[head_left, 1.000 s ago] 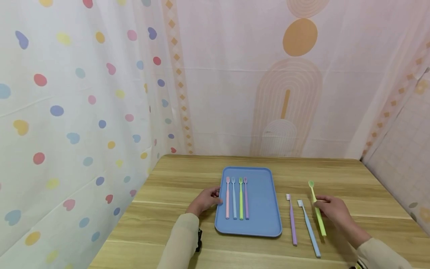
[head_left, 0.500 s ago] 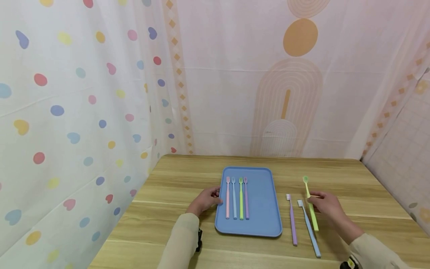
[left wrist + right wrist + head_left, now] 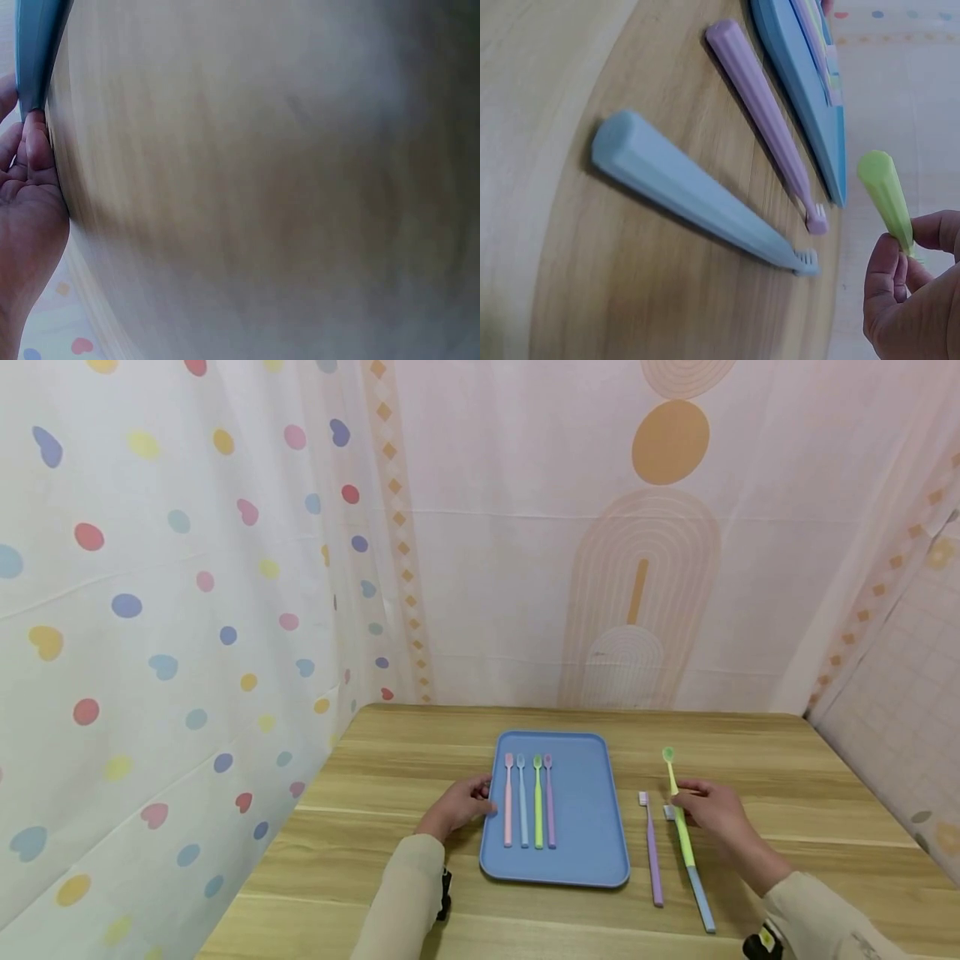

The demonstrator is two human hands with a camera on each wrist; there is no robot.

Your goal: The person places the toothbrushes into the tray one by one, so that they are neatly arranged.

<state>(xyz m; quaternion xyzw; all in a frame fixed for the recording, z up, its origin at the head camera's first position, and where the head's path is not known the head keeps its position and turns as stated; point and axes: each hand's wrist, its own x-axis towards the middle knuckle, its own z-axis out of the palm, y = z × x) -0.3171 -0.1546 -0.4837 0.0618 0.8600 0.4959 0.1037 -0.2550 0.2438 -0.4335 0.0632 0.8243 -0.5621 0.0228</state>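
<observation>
My right hand (image 3: 718, 814) pinches a yellow-green toothbrush (image 3: 684, 839) between thumb and fingers, its head pointing away from me. In the right wrist view this green toothbrush (image 3: 885, 191) is raised off the table. From the head it covers part of a light blue toothbrush (image 3: 701, 902) lying on the wood. Left of that lies a purple toothbrush (image 3: 653, 860). My left hand (image 3: 456, 808) grips the left rim of a blue tray (image 3: 588, 827), thumb on the edge. On the tray, pink (image 3: 507, 810), blue (image 3: 522, 814), green (image 3: 538, 814) and purple (image 3: 551, 814) toothbrushes lie side by side.
The wooden table (image 3: 360, 860) ends at the back against a patterned curtain (image 3: 495, 610). A dotted curtain (image 3: 187, 652) hangs along the left. Bare tray surface extends to the right of the row of toothbrushes.
My right hand has moved left with the green toothbrush, from beside the light blue toothbrush to above it. The left hand and the tray stay where they were.
</observation>
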